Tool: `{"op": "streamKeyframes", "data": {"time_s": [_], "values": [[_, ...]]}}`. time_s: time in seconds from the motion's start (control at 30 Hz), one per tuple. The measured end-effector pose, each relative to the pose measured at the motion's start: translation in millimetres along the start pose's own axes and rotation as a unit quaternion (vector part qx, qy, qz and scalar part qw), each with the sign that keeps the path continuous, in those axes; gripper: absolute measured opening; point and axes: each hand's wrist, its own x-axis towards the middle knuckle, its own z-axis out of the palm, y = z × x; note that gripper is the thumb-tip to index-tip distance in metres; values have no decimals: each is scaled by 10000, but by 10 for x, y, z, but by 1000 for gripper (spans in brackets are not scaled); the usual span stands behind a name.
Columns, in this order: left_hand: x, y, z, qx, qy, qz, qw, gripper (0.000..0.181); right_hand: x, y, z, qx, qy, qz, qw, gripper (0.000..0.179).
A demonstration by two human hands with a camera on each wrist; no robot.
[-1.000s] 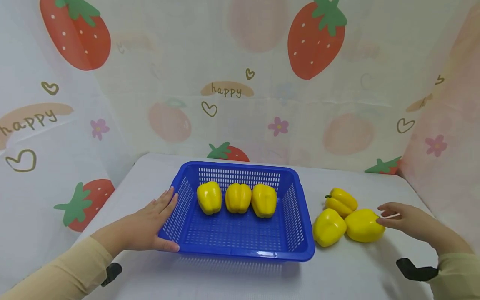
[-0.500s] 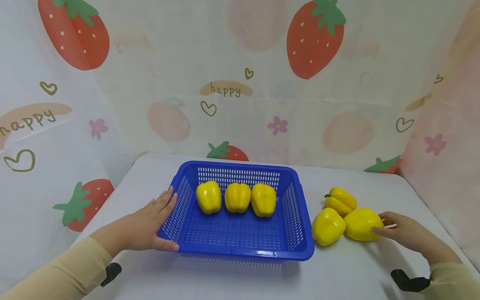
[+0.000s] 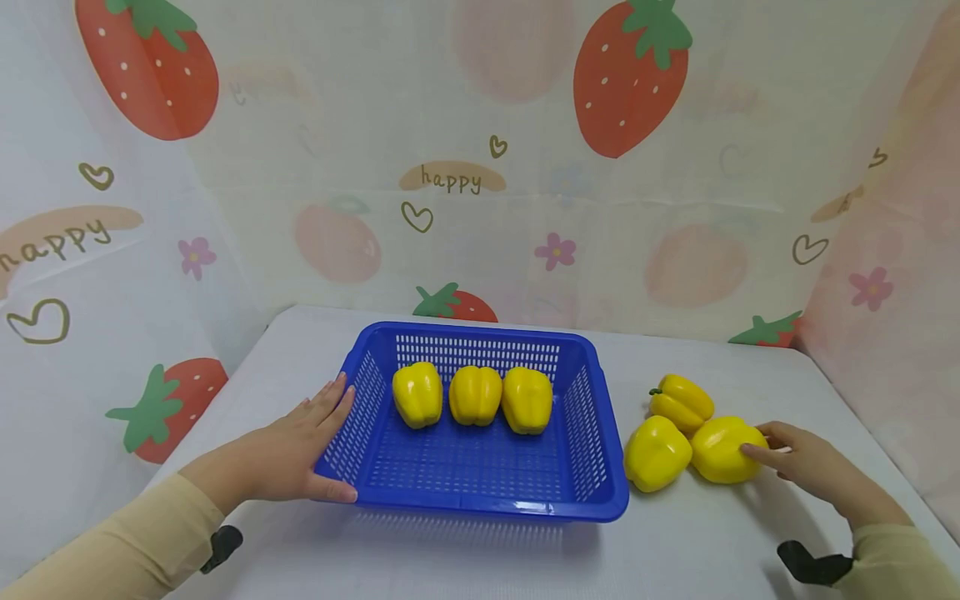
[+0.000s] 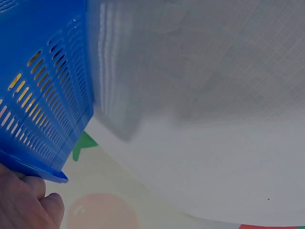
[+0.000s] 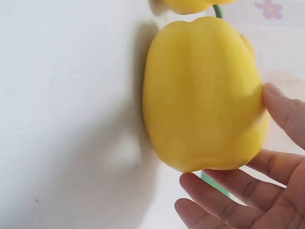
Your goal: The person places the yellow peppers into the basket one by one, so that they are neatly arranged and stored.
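My left hand [image 3: 296,450] rests on the left rim of a blue plastic basket [image 3: 480,503], fingers spread along it and thumb at the front corner. Inside the basket lie three yellow bell peppers, the left one [image 3: 417,395], the middle one [image 3: 476,396] and the right one [image 3: 527,401]. To the basket's right, my right hand [image 3: 813,467] holds a yellow bell pepper [image 5: 205,95] by its right end, thumb on one side and fingertips on another. This pepper sits on the table. Touching or close to it are a front pepper [image 3: 657,454] and a back pepper [image 3: 682,403] with a green stem.
A white cloth covers the table [image 3: 675,550]. Behind it and at both sides hang curtains [image 3: 525,208] printed with strawberries, hearts and "happy". The basket takes up the middle of the table.
My right hand has come left and down onto the nearest pepper, its thumb now on it. The left hand, basket and peppers stay where they were.
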Motion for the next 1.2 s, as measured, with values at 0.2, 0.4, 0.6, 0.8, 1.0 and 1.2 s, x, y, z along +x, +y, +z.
{"op": "streamKeyframes", "data": {"time_s": [0.2,0.4,0.6,0.8,1.0,1.2], "values": [[-16,18,-27,-57,-21,9,10000,123,-4,5,-36,192,18,-195,9996,71],[-14,13,-22,-42,-11,15,10000,124,-13,-14,-47,422,-53,-399,9983,65],[-5,2,-3,-39,9,-5,10000,124,-25,-16,-41,365,-79,-516,9980,62],[-5,-3,3,-50,12,-15,10000,123,-58,-38,41,538,-92,-699,9961,82],[9,-4,19,-42,-21,-64,10000,124,-39,-29,164,346,193,-918,9950,102],[13,-10,25,-17,-23,-64,10000,125,-55,-28,241,128,360,-954,9947,105]]}}
